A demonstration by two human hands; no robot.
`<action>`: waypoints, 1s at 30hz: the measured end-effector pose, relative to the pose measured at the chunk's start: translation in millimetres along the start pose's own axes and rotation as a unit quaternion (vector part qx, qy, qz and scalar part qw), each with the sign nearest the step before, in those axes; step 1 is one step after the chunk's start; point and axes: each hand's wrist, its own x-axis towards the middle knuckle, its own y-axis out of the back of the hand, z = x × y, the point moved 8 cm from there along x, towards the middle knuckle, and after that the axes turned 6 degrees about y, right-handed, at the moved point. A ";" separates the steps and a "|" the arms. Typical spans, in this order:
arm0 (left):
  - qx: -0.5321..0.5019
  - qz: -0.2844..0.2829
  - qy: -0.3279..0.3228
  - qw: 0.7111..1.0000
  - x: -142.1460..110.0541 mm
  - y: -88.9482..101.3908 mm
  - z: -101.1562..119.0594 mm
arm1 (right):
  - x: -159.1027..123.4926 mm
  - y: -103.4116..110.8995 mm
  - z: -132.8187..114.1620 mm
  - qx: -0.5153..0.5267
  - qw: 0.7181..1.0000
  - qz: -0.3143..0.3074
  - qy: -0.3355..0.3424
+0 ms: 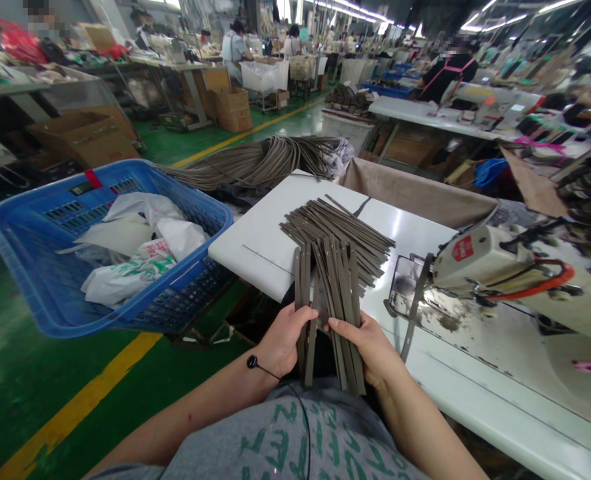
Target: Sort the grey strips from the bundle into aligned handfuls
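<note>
My left hand (pixel 291 337) is closed around a few flat grey-brown fabric strips (pixel 302 280), its thumb pressed across their front. A thicker bunch of the same strips (pixel 342 283) is gripped by my right hand (pixel 368 343), thumb on top. Both bunches stand side by side in front of my body, slightly fanned apart at the upper ends. Just beyond them, a pile of matching strips (pixel 345 223) lies spread on the white sewing table (pixel 255 233). My fingers behind the strips are largely hidden.
A sewing machine (pixel 475 260) stands on the right, with a single strip (pixel 418 307) by its needle area. To the left is a blue basket (pixel 190 307) holding white plastic bags (pixel 130 273). Long strips (pixel 255 163) are heaped behind the table. Other people work farther back.
</note>
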 end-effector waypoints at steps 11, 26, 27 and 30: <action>0.017 -0.033 0.000 0.999 -1.2 -4.7 -1.6 | 0.1 -0.7 0.8 0.010 1.000 -0.019 -0.006; -0.013 -0.015 0.022 1.000 -1.0 -4.1 -2.0 | -1.3 2.1 3.1 -0.011 1.000 -0.005 -0.017; -0.022 -0.010 0.018 1.000 -0.9 -3.2 -1.1 | -0.9 3.2 2.7 -0.012 1.000 -0.006 -0.020; -0.028 0.004 0.017 0.999 -1.8 -1.8 -0.8 | -0.9 1.7 2.8 -0.004 0.999 -0.024 -0.031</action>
